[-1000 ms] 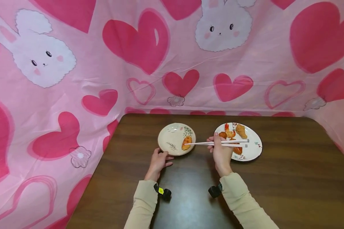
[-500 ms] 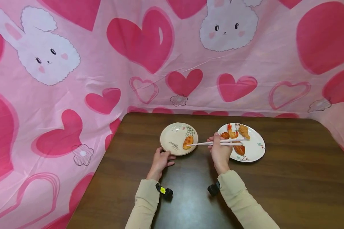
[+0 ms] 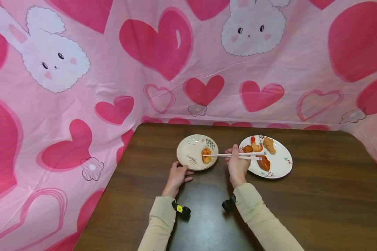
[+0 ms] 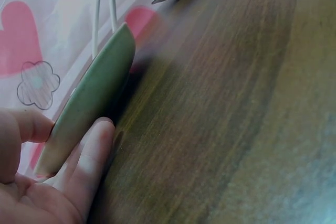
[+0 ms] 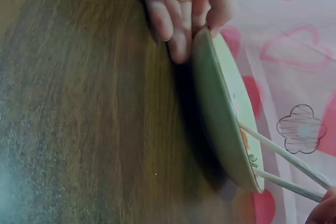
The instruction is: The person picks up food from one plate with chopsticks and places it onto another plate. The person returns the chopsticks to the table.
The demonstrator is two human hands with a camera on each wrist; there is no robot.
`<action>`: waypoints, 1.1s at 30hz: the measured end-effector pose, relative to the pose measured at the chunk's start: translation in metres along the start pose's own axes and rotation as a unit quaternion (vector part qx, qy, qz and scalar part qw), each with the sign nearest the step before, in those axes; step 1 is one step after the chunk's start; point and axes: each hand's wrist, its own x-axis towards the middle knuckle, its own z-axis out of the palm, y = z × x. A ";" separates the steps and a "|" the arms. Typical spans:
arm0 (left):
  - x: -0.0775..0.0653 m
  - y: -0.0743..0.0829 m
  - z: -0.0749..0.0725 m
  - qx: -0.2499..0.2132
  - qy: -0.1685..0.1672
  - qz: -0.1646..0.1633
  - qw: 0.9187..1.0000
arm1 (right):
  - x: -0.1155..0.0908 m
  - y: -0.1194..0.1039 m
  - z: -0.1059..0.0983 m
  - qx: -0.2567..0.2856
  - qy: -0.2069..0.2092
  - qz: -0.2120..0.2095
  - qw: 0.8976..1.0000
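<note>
A small round cream plate (image 3: 187,149) with a painted plant pattern stands at the table's middle. My left hand (image 3: 176,177) pinches its near-left rim, thumb above and fingers below, as the left wrist view shows on the plate's side (image 4: 97,90). Between the fingers of my right hand (image 3: 237,168) is a pair of pale chopsticks (image 3: 220,155), reaching left over the plate's rim. Their tips lie at a golden-orange piece of food (image 3: 206,160) on the plate's right side. In the right wrist view, the chopsticks (image 5: 291,157) cross the rim slightly spread; the food is mostly hidden.
Right of my right hand stands an oval white plate (image 3: 281,162). It bears a shrimp (image 3: 256,146), a fried golden piece (image 3: 269,145), a reddish ball (image 3: 248,149) and a glazed brown piece (image 3: 264,163). Pink heart-patterned cloth (image 3: 207,66) hangs behind the dark wooden table (image 3: 317,195).
My right hand has shifted a little left, carrying the chopstick tips farther over the food piece, which has turned slightly. My left hand keeps its hold on the small plate.
</note>
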 end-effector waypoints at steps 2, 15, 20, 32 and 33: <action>-0.004 0.003 0.000 -0.001 -0.002 0.003 1.000 | 0.000 0.001 0.003 -0.019 -0.009 -0.012 1.000; -0.016 0.014 0.000 -0.008 -0.011 0.006 1.000 | 0.009 -0.005 0.013 -0.063 -0.055 -0.075 0.994; -0.028 0.023 0.001 -0.003 -0.013 0.014 1.000 | 0.004 -0.004 0.014 -0.133 -0.120 -0.194 0.965; 0.001 -0.004 -0.001 0.000 -0.003 0.018 1.000 | -0.009 -0.010 0.008 -0.242 -0.269 -0.489 0.794; 0.001 -0.004 -0.001 0.002 -0.002 0.018 1.000 | -0.010 -0.010 0.006 -0.246 -0.278 -0.495 0.786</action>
